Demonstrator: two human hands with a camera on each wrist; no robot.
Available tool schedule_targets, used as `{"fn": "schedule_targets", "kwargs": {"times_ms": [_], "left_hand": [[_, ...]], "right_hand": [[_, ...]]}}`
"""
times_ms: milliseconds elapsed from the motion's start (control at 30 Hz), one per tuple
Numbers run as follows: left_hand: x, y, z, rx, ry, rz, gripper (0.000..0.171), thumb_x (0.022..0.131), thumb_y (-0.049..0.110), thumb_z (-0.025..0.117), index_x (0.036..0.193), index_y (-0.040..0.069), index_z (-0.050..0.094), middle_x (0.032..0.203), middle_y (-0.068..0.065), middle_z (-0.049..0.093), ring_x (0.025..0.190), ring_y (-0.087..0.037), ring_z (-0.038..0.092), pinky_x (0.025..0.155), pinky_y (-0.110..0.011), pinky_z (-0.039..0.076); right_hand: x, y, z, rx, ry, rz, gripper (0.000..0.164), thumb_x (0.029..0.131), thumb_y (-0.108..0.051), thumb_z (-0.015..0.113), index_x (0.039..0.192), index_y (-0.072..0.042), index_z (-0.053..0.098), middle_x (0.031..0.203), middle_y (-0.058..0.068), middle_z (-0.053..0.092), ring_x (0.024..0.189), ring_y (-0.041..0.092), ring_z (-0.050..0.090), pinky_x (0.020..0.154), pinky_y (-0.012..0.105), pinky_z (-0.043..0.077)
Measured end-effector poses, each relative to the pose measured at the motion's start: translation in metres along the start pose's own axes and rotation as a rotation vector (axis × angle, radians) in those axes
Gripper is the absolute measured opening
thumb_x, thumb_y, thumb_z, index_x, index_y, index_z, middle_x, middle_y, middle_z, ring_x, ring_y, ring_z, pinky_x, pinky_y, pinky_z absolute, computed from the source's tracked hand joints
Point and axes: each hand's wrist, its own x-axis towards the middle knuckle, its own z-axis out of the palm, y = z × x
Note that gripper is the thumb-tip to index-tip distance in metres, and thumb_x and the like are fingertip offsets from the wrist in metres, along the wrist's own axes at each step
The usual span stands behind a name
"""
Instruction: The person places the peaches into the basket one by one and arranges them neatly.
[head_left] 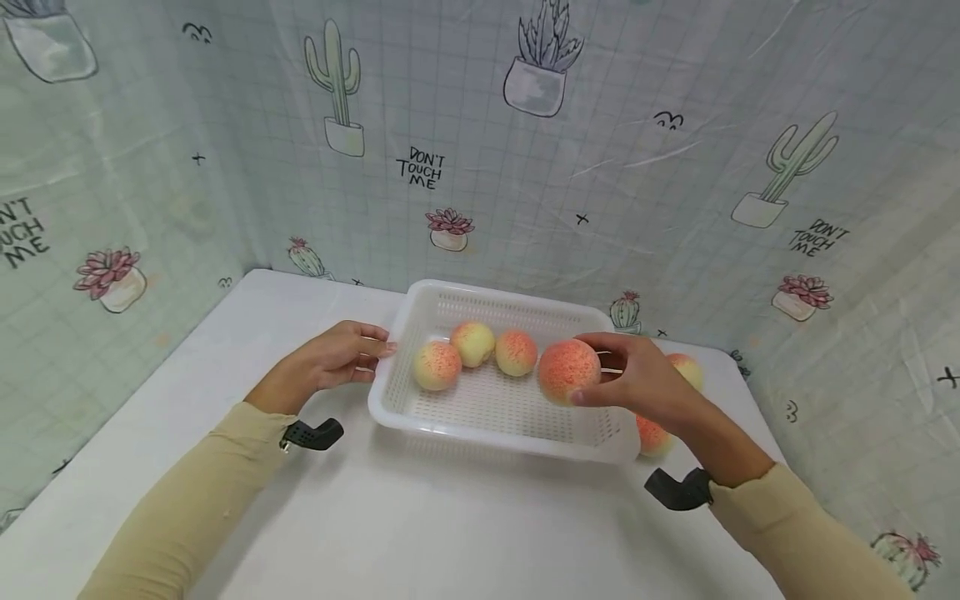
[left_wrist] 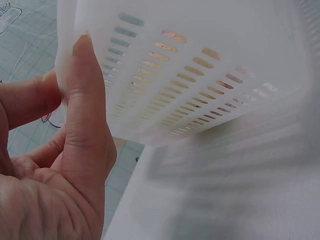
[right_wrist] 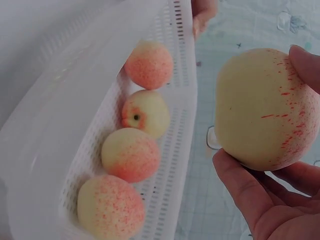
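Note:
My right hand (head_left: 645, 379) holds a peach (head_left: 568, 372) over the right part of a white plastic basket (head_left: 517, 435). In the right wrist view the fingers and thumb grip this pale yellow, red-speckled peach (right_wrist: 265, 110) from its sides. Several more peaches lie in the basket, among them one at the left (head_left: 437, 366); the right wrist view shows them in a row, one with its stem hollow (right_wrist: 145, 114) visible. My left hand (head_left: 341, 354) pinches the basket's left rim. Its thumb (left_wrist: 86, 110) lies along the outer slotted wall in the left wrist view.
Two peaches, one farther back (head_left: 686, 367) and one nearer (head_left: 656, 437), sit on the white table (head_left: 450, 525) just right of the basket, partly hidden by the right hand and basket. A cactus-printed curtain (head_left: 480, 150) hangs behind and at the sides.

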Motion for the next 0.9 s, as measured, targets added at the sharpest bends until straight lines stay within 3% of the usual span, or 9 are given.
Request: {"fn": "schedule_targets", "kwargs": {"times_ms": [267, 567, 900], "left_hand": [[0.0, 0.001, 0.0, 0.012, 0.01, 0.008, 0.035, 0.1, 0.016, 0.07, 0.13, 0.003, 0.057, 0.11, -0.004, 0.069, 0.093, -0.018, 0.064, 0.074, -0.028, 0.062], [0.0, -0.001, 0.0, 0.003, 0.013, -0.004, 0.042, 0.1, 0.016, 0.071, 0.136, 0.001, 0.055, 0.112, -0.005, 0.068, 0.094, -0.019, 0.064, 0.075, -0.029, 0.063], [-0.001, -0.001, 0.001, 0.005, 0.033, -0.009, 0.045, 0.1, 0.016, 0.071, 0.139, 0.002, 0.054, 0.116, -0.007, 0.067, 0.094, -0.02, 0.065, 0.077, -0.03, 0.063]], "right_hand": [[0.012, -0.009, 0.008, -0.021, -0.037, 0.004, 0.075, 0.078, -0.03, 0.091, 0.144, -0.016, 0.059, 0.136, 0.006, 0.067, 0.117, 0.025, 0.068, 0.089, 0.034, 0.062], [0.023, -0.019, 0.017, -0.046, -0.113, -0.059, 0.073, 0.078, -0.029, 0.091, 0.143, -0.017, 0.06, 0.131, 0.003, 0.069, 0.115, 0.022, 0.068, 0.088, 0.033, 0.061], [0.042, -0.023, 0.025, -0.032, -0.225, -0.186, 0.072, 0.078, -0.021, 0.09, 0.144, -0.014, 0.061, 0.134, 0.005, 0.068, 0.113, 0.02, 0.07, 0.093, 0.032, 0.062]]}}
